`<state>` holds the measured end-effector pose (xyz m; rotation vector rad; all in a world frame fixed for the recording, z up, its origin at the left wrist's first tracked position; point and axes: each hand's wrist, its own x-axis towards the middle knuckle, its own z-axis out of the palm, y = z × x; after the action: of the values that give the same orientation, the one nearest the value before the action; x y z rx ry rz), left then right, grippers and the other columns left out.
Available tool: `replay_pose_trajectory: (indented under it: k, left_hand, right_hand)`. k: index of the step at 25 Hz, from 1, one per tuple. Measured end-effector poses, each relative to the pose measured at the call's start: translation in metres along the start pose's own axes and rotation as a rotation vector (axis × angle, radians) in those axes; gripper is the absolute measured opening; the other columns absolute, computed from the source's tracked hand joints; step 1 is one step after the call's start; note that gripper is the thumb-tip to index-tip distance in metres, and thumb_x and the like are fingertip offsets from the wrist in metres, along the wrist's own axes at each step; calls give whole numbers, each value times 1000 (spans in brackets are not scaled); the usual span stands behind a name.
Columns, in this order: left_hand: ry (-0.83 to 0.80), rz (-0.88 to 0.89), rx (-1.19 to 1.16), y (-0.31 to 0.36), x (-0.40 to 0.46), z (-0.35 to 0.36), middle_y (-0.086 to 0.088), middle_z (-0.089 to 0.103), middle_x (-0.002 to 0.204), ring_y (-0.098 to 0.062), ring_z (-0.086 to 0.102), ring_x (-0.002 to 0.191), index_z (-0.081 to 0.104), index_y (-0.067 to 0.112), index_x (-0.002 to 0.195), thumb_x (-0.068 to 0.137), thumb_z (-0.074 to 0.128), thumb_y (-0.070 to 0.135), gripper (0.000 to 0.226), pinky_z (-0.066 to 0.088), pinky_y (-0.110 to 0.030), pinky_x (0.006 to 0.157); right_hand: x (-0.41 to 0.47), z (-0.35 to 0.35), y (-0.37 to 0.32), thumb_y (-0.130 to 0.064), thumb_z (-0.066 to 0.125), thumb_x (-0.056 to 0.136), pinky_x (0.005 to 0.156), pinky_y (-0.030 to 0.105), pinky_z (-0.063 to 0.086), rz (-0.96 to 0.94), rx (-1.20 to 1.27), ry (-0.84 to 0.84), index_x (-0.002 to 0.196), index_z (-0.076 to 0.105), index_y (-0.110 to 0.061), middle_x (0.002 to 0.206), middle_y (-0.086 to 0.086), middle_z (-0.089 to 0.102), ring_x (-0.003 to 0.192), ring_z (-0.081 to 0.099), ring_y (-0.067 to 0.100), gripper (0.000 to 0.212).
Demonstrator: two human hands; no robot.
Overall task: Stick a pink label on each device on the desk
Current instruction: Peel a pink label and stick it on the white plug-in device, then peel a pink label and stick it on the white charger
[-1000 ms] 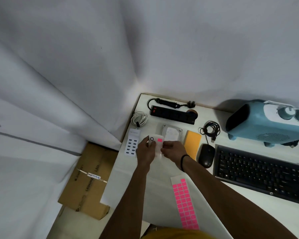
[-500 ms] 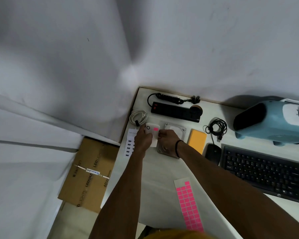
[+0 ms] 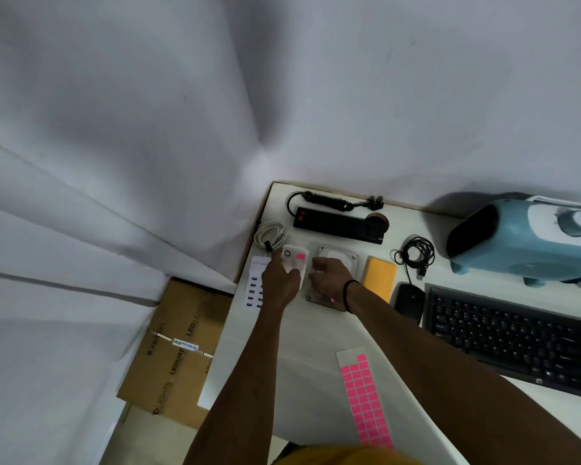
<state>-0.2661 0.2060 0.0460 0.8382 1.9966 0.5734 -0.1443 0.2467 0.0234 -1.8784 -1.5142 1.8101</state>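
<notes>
near the desk's back-left, left hand (image 3: 280,277) fingers clasp labelled white device (image 3: 295,260).

Tabletop (image 3: 316,333): white. Label sheet (image 3: 365,401): white backing, grid of bright pink squares. Small device (image 3: 296,260): white, black ring mark, one pink label (image 3: 301,256). Power strip (image 3: 337,225): black, red switch. USB hub (image 3: 254,286): white, rows of dark ports. Notepad (image 3: 379,274): orange-yellow. Mouse (image 3: 409,301): black. Keyboard (image 3: 514,337): black, white legends. Heater (image 3: 524,243): pale blue, white panel, black grille. Coiled cable (image 3: 270,233): white. Cardboard box (image 3: 178,350): brown, dark print.
</notes>
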Motion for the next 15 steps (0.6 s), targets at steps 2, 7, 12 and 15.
replay_pose_trajectory:
  k: [2, 7, 12, 15]
  left_hand:
    - [-3, 38, 0, 2, -18, 6, -10, 53, 148, -30, 52, 133, 40, 20, 152, 95, 56, 10, 60, 43, -37, 106]
    - [-99, 102, 15, 0, -69, 35, -11, 59, 141, -27, 59, 121, 43, 22, 149, 98, 50, 12, 52, 50, -34, 92]
    - [-168, 126, 177, -35, -116, 78, -9, 69, 123, -23, 66, 109, 60, 16, 135, 96, 57, 12, 39, 47, -24, 87]
    - [-232, 211, 422, -69, -135, 98, -6, 74, 118, -21, 69, 107, 70, 15, 123, 96, 61, 19, 29, 49, -26, 97]
  right_hand:
    - [-17, -10, 4, -7, 59, 92, 100, 35, 49, -32, 37, 20, 145, 45, -10, 146, 9, 51, 115, 59, 22, 55]
    - [-65, -38, 31, -11, 57, 92, 93, 43, 56, -51, 78, 82, 136, 57, -18, 133, 6, 63, 110, 65, 27, 44]
    - [-108, -41, 100, -13, 54, 94, 104, 40, 49, 23, -49, 87, 131, 61, -16, 137, 9, 60, 121, 59, 29, 38]
    - [-129, -38, 145, -15, 52, 96, 110, 31, 39, 133, -220, 92, 137, 56, -13, 145, 7, 52, 133, 50, 25, 41]
